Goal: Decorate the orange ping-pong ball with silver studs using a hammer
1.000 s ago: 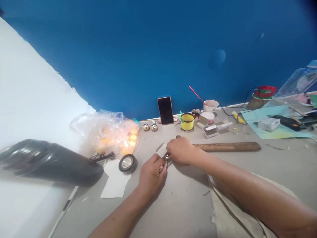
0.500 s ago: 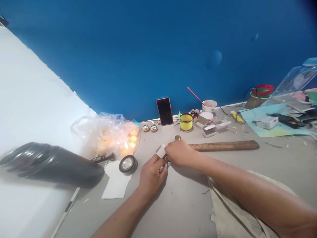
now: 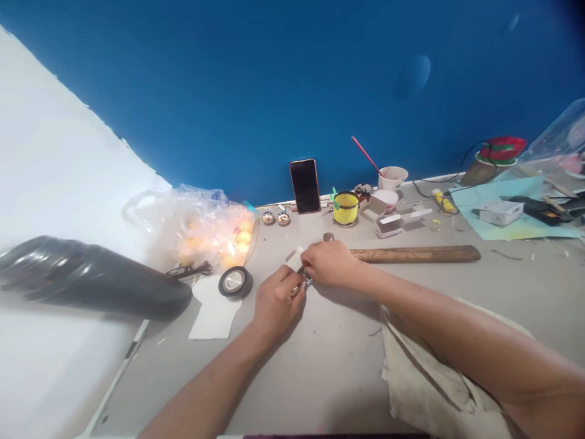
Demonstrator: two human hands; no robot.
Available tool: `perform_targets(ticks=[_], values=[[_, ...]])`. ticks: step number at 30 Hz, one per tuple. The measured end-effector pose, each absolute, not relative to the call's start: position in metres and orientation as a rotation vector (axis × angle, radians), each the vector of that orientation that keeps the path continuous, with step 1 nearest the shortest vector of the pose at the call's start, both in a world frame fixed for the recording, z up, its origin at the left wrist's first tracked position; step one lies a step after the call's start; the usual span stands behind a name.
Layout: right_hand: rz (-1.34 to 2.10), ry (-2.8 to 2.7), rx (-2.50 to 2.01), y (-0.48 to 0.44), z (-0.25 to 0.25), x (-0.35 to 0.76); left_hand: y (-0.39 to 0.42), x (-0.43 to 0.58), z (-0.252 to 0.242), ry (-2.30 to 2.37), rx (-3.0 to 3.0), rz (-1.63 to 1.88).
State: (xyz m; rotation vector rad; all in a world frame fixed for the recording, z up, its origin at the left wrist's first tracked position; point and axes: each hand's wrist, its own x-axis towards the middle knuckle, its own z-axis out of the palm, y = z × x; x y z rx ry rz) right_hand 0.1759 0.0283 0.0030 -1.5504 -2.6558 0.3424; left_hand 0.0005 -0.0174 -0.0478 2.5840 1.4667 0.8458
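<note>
My left hand and my right hand meet over the table, fingers closed around a small shiny metal piece. Its kind cannot be made out, since the fingers cover most of it. A ring-like shiny part shows at the left fingers. Just behind my right hand lies a hammer with a wooden handle, its metal head partly hidden by that hand. A small white piece rests beyond the fingertips. Left of my left hand is a roll of black tape, partly on a white paper piece.
A phone leans on the blue wall, near two shiny metal balls. Behind stand a yellow cup and a white cup. A plastic bag and a dark cylinder lie left; a beige cloth lies right.
The view has tilted slightly down, so the table things sit higher in the picture. Both hands stay together on the metal piece, with only slight finger movement.
</note>
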Motion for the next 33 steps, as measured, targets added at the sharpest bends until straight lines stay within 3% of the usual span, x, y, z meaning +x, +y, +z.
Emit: perform_targets(ticks=[22,33], values=[[0.794,-2.161,-1.293,0.04,-0.016,0.181,-0.011,-0.005,-0.049,1.518,2.645,0.867],[1.392,-1.433,-1.138,0.05,-0.018,0.181,0.002,-0.015,-0.046,1.648,2.337,0.934]])
